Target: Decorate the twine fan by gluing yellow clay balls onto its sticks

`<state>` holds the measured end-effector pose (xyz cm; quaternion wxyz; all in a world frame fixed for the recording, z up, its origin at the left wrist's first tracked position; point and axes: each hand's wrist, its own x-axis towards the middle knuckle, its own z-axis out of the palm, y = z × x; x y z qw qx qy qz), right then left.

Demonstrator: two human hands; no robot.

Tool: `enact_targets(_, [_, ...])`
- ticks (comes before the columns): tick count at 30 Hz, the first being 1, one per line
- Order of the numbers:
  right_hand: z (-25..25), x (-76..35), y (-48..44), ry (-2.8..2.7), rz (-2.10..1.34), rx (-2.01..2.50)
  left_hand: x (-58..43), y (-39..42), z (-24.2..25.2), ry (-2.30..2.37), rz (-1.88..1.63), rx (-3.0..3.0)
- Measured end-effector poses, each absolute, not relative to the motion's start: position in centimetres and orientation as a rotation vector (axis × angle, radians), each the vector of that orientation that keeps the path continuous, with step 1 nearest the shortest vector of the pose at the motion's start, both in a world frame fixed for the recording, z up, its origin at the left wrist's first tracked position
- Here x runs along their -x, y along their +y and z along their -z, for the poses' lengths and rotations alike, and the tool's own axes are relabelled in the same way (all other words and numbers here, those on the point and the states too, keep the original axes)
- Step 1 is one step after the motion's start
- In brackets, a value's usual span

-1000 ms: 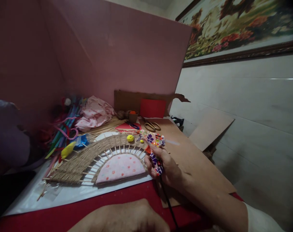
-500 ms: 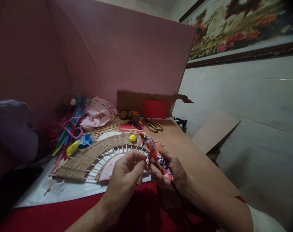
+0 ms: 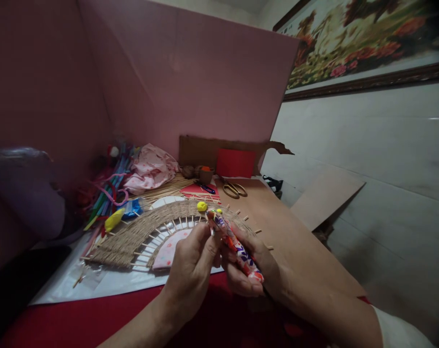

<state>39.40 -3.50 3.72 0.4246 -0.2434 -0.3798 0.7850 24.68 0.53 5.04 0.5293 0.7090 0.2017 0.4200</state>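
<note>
My right hand (image 3: pixel 257 258) is wrapped round a slim glue gun (image 3: pixel 237 244) with a floral pattern and a black cord, its tip pointing up and to the left. Close to that tip, my left hand (image 3: pixel 192 258) is closed in a pinch. A small pale bit shows at its fingertips, too small to name. Behind both hands lies a fan-shaped piece woven of twine (image 3: pixel 132 239) on thin wooden sticks, with pink patterned cloth (image 3: pixel 166 249) at its inner arc. A yellow lump (image 3: pixel 202 206) sits on the twine, with another small yellow lump (image 3: pixel 219 211) beside the tip.
Gold-handled scissors (image 3: pixel 233 188) lie on the brown board (image 3: pixel 295 241) at the right. Farther back are dark-handled pliers (image 3: pixel 205 187), red card (image 3: pixel 235 163), crumpled pink cloth (image 3: pixel 152 169) and colourful pipe cleaners (image 3: pixel 112 188). A pink panel (image 3: pixel 190 82) stands behind.
My left hand has moved up to the glue gun's tip and pinches there. The glue gun's tip has shifted slightly down. The whole view has swung a little left.
</note>
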Motion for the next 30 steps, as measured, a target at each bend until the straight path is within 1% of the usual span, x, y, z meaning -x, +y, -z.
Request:
enact_targets(5, [-3.0, -39.6, -3.3, -0.972, -1.929, 0.627, -24.4, 0.4, -5.1, 0.456, -1.058, -1.804])
enact_targets(9, [-3.1, -39.7, -3.5, -0.967, -1.866, 0.698, -24.1, 0.2, -5.5, 0.437, -1.059, -1.744])
enact_targets(17, [-3.1, -40.1, -3.5, -1.07, -1.66, 0.687, -23.7, 0.9, -7.1, 0.246, -0.618, -1.085])
enact_targets(21, [-2.6, -40.5, -3.3, -1.145, -1.55, 0.649, -23.5, 1.4, -7.2, 0.235, -0.529, -0.96])
enact_targets(26, [-2.2, -40.6, -3.2, -1.157, -1.453, 0.724, -23.2, 1.8, -6.9, 0.245, -0.507, -0.883])
enact_targets(30, [-2.4, -40.4, -3.3, -1.188, -1.406, 0.701, -23.0, 2.1, -6.5, 0.182, -0.447, -0.829])
